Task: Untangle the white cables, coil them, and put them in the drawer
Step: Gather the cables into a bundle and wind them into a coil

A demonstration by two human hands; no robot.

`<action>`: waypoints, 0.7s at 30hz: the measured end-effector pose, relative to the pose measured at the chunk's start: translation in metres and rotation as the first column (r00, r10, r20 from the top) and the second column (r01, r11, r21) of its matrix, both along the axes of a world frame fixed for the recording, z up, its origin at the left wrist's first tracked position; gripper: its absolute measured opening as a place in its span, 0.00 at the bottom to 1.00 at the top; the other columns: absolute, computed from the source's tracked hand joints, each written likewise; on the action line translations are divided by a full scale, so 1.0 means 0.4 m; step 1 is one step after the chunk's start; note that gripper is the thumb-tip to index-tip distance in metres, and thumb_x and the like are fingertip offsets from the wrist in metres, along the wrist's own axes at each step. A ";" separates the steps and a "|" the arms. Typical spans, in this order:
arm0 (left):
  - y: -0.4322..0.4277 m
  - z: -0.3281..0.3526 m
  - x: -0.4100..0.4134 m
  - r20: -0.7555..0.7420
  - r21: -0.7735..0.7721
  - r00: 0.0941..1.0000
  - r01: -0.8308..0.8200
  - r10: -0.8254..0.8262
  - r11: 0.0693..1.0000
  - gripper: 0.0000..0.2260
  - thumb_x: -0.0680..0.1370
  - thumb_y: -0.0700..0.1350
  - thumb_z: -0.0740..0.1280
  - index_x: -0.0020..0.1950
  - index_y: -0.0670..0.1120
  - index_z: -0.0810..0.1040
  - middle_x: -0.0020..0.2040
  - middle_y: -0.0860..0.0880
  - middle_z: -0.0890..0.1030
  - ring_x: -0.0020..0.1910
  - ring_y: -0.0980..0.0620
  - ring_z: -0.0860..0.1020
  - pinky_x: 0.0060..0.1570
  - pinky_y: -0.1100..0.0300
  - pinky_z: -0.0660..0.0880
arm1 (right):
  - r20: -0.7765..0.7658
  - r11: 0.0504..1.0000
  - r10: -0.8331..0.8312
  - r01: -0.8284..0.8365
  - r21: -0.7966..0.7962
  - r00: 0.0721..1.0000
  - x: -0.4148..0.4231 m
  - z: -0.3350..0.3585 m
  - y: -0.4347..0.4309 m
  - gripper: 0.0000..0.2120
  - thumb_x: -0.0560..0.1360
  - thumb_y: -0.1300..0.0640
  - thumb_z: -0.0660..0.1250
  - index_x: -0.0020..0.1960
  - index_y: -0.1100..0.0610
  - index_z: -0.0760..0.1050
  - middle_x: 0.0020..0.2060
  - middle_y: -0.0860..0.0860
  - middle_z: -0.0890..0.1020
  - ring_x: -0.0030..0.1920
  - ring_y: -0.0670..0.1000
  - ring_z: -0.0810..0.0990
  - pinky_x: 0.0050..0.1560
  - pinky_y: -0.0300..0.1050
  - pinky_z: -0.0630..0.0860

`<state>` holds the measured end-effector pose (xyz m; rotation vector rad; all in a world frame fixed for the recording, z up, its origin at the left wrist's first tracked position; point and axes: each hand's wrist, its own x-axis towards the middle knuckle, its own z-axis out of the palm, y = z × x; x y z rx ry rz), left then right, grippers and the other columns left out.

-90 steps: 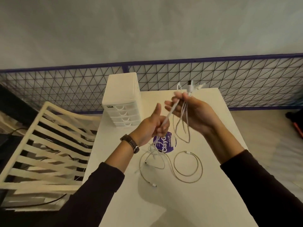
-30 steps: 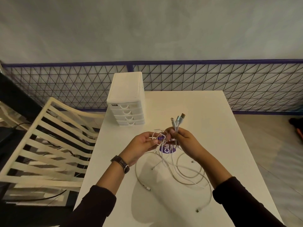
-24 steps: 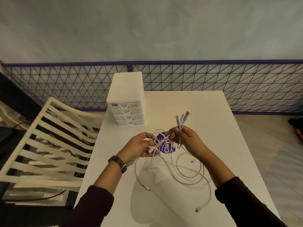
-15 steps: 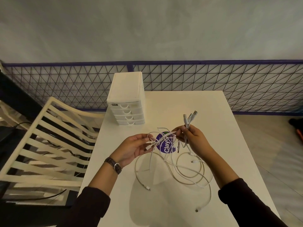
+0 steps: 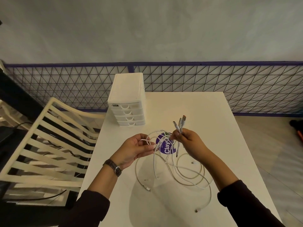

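Hands (image 5: 136,149) have spread apart, white cables (image 5: 165,145) strung between.

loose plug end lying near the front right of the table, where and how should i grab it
Take the loose plug end by its short stiff connector body, pinched across its sides with the fingers, coming straight down from above. It lies flat on the white table with its cable trailing up and away, apart from the tangle of white cables, so nothing blocks a top approach. The right hand is nearer.

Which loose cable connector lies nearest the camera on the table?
The connector nearest the right sleeve, ending the outermost loop; the other loose plugs lie farther up the table.
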<state>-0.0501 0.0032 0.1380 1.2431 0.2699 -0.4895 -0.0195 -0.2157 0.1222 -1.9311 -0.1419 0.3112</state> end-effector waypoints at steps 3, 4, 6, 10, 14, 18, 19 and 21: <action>-0.019 0.006 -0.003 0.074 0.175 0.996 -0.067 0.055 0.982 0.09 0.71 0.30 0.69 0.44 0.42 0.73 0.36 0.43 0.80 0.30 0.53 0.82 0.32 0.65 0.79 | 0.030 0.999 0.040 -0.040 -0.024 0.999 -0.007 0.009 0.006 0.14 0.80 0.53 0.57 0.40 0.47 0.77 0.44 0.48 0.83 0.50 0.50 0.80 0.56 0.50 0.73; -0.026 0.005 -0.002 0.113 0.240 0.991 -0.095 0.070 0.966 0.09 0.71 0.30 0.69 0.44 0.42 0.73 0.36 0.42 0.78 0.28 0.55 0.80 0.30 0.65 0.78 | 0.040 0.998 0.055 -0.054 -0.031 0.998 -0.009 0.010 0.009 0.15 0.80 0.53 0.57 0.39 0.45 0.76 0.43 0.47 0.82 0.50 0.49 0.79 0.56 0.49 0.73; -0.036 0.001 0.001 0.186 0.337 0.978 -0.154 0.095 0.929 0.08 0.71 0.30 0.69 0.44 0.42 0.74 0.36 0.42 0.75 0.24 0.57 0.78 0.27 0.64 0.78 | 0.044 0.997 0.074 -0.072 -0.041 0.996 -0.013 0.010 0.013 0.15 0.81 0.53 0.57 0.38 0.43 0.76 0.43 0.46 0.82 0.49 0.49 0.79 0.54 0.48 0.72; -0.042 -0.005 0.010 0.258 0.425 0.960 -0.213 0.108 0.880 0.06 0.74 0.31 0.66 0.42 0.41 0.74 0.38 0.48 0.76 0.24 0.58 0.76 0.28 0.63 0.78 | 0.032 0.996 0.078 -0.077 -0.046 0.996 -0.016 0.010 0.017 0.15 0.81 0.54 0.57 0.39 0.43 0.77 0.46 0.49 0.82 0.52 0.51 0.79 0.56 0.49 0.73; -0.031 0.016 0.012 0.221 0.325 0.973 -0.141 0.070 0.935 0.10 0.74 0.26 0.59 0.41 0.37 0.77 0.47 0.47 0.80 0.33 0.52 0.79 0.35 0.61 0.80 | 0.011 0.986 0.100 -0.097 -0.132 0.995 -0.014 0.008 0.015 0.14 0.81 0.55 0.56 0.44 0.50 0.80 0.50 0.51 0.79 0.52 0.52 0.77 0.51 0.41 0.71; 0.000 0.030 0.007 0.196 0.155 0.969 -0.182 0.151 0.971 0.23 0.76 0.28 0.53 0.23 0.41 0.71 0.55 0.43 0.81 0.40 0.44 0.81 0.43 0.53 0.81 | 0.011 0.990 0.065 -0.063 -0.124 0.998 -0.003 -0.001 0.006 0.14 0.81 0.54 0.56 0.44 0.50 0.80 0.50 0.52 0.80 0.53 0.52 0.78 0.58 0.51 0.73; 0.013 0.028 0.006 0.179 0.091 0.963 -0.220 0.202 0.971 0.25 0.77 0.31 0.53 0.21 0.43 0.71 0.55 0.44 0.81 0.44 0.43 0.81 0.47 0.50 0.80 | 0.009 0.991 0.045 -0.043 -0.130 0.999 0.002 -0.004 0.003 0.14 0.81 0.55 0.56 0.45 0.51 0.80 0.50 0.53 0.81 0.53 0.52 0.78 0.58 0.52 0.73; 0.044 0.011 0.005 0.137 -0.051 0.944 -0.296 0.300 0.954 0.27 0.79 0.35 0.52 0.20 0.46 0.71 0.55 0.46 0.82 0.52 0.44 0.80 0.52 0.49 0.78 | 0.008 0.992 -0.011 0.012 -0.122 1.000 0.011 -0.007 -0.005 0.13 0.81 0.56 0.57 0.48 0.55 0.80 0.50 0.53 0.82 0.53 0.52 0.79 0.59 0.51 0.73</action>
